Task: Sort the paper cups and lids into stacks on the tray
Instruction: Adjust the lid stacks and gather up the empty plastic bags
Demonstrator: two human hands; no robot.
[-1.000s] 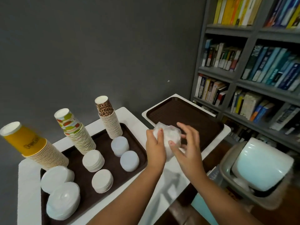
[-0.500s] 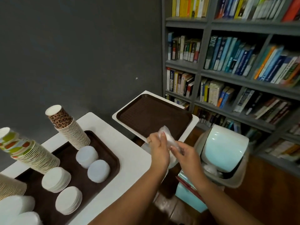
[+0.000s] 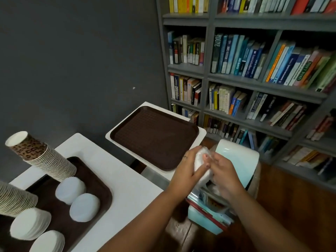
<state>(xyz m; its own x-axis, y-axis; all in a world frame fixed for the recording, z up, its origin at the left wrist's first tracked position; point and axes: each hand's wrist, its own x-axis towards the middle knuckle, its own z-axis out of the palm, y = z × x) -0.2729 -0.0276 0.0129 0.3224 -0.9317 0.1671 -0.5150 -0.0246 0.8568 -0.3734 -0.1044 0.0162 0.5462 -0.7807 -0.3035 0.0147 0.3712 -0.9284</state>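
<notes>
Legible writing sits only on the grey bookshelf (image 3: pixel 258 80) at the right: a pale-green spine reads "DUNE", a blue one "JAMES PATTERSON", another "90 DAYS", a green spine "DON'T BORE", a dark one "STRAIGHT"; the rest is too small to read. The tall stack of paper cups with a brown leopard-print top cup (image 3: pixel 41 157) carries pattern but no readable words. The left hand (image 3: pixel 189 170) and right hand (image 3: pixel 225 173) meet past the counter's right edge, above a pale-blue swing-lid bin (image 3: pixel 241 160), their fingers (image 3: pixel 205 161) closed together around a crumpled clear plastic wrapper (image 3: pixel 201 166) held between both palms. On the near white counter (image 3: pixel 127 188), the dark brown tray (image 3: pixel 101 190) holds the cup stacks along its far side and four short stacks of white and translucent round lids (image 3: pixel 78 197) in front, lying near one another. A bare strip of counter runs between this tray's right rim and the counter's edge. Beyond a narrow gap stands a second white counter (image 3: pixel 201 133) bearing an empty dark brown textured tray (image 3: pixel 154 137) that nearly fills it, leaving thin white margins.
</notes>
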